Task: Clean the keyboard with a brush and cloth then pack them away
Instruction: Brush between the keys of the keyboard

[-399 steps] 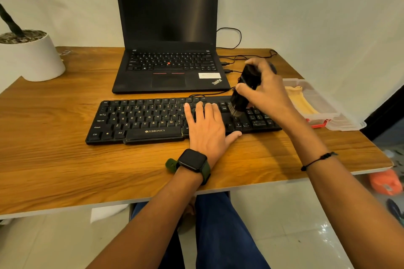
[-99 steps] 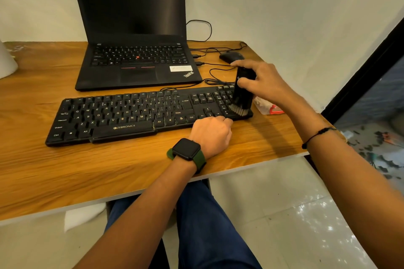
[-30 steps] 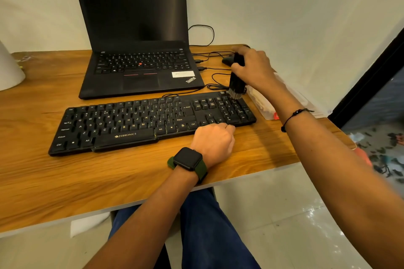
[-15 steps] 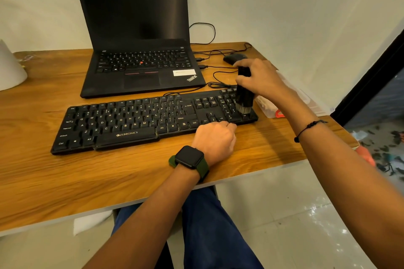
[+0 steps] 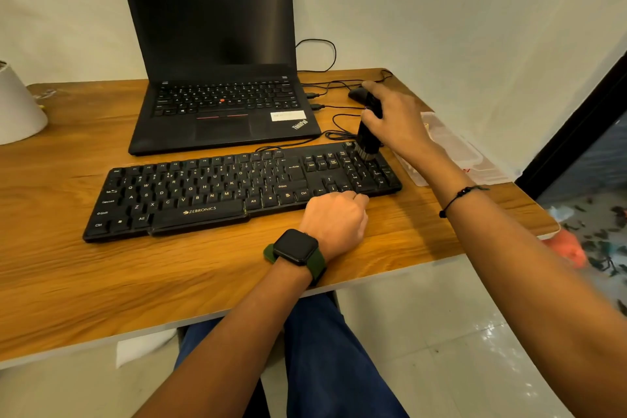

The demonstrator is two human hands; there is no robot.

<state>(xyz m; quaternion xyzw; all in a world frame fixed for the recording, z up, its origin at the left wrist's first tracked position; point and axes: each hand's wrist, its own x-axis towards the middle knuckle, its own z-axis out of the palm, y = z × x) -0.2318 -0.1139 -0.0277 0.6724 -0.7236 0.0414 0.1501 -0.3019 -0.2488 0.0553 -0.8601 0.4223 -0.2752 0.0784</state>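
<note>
A black keyboard [image 5: 217, 190] lies across the wooden desk [image 5: 101, 275] in front of a laptop. My right hand [image 5: 397, 122] grips a black brush [image 5: 368, 141] upright, its bristles down on the far right corner of the keyboard, over the number pad. My left hand [image 5: 334, 217] is curled into a loose fist and rests against the keyboard's near edge below the arrow keys, holding nothing. A clear plastic box [image 5: 454, 153] sits at the desk's right edge, partly hidden by my right forearm. No cloth is visible.
An open black laptop [image 5: 217, 78] stands behind the keyboard. A black mouse [image 5: 358, 93] and several cables lie behind my right hand. A white plant pot [image 5: 17, 108] stands at the far left. The desk's right edge drops to a tiled floor.
In the last half second the brush has moved from the near right part of the keyboard back to its far right corner. My left hand has stayed at the front edge.
</note>
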